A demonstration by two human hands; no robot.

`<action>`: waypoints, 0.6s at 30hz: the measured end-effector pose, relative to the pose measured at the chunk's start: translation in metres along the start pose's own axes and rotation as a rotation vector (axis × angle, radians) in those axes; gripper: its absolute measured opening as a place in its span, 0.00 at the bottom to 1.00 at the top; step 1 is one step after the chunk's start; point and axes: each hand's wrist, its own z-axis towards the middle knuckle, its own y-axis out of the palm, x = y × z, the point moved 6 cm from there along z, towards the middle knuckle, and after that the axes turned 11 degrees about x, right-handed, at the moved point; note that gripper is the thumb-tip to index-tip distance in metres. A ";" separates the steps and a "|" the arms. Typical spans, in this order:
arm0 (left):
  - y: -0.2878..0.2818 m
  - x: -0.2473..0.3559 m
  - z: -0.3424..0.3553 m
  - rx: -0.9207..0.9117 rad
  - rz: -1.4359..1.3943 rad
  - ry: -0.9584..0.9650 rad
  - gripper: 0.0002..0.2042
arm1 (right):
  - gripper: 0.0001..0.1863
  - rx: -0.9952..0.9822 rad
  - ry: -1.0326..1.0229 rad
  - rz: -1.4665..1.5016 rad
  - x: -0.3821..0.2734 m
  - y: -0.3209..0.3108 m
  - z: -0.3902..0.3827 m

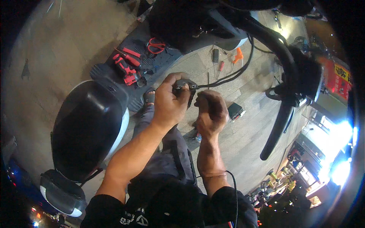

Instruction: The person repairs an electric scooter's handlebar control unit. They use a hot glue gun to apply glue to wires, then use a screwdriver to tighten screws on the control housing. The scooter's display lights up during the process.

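My left hand point(172, 99) grips a small black part point(182, 86), its thumb pressed onto it, near the middle of the head view. Two black cables point(215, 82) run from this part up to the scooter's dark front body and handlebar point(281, 57). Just right of the part, my right hand point(211, 112) has its fingers curled in; whether something is between them I cannot make out.
A black seat point(87, 129) is at left. The floorboard point(103, 71) carries a red drill point(125, 70), screwdriver and pliers point(156, 45). An orange glue-gun-like tool point(238, 56), small items and a dark box point(235, 111) lie on the paving point(251, 144). Bright storefront lights are at right.
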 end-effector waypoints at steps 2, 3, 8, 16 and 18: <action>0.001 -0.003 -0.002 -0.019 0.011 -0.016 0.09 | 0.10 -0.008 -0.148 -0.064 -0.011 0.005 0.008; 0.001 -0.001 -0.003 -0.013 0.006 -0.024 0.10 | 0.10 -0.007 -0.220 -0.105 -0.019 0.007 0.011; 0.006 0.001 -0.008 0.006 -0.002 0.001 0.11 | 0.10 -0.043 -0.304 -0.268 -0.026 0.004 0.014; 0.012 0.005 -0.012 0.024 0.055 0.113 0.11 | 0.08 -0.027 -0.189 -0.231 -0.018 0.000 0.016; 0.013 0.004 -0.013 0.016 0.037 0.102 0.11 | 0.08 -0.019 -0.195 -0.238 -0.019 -0.002 0.016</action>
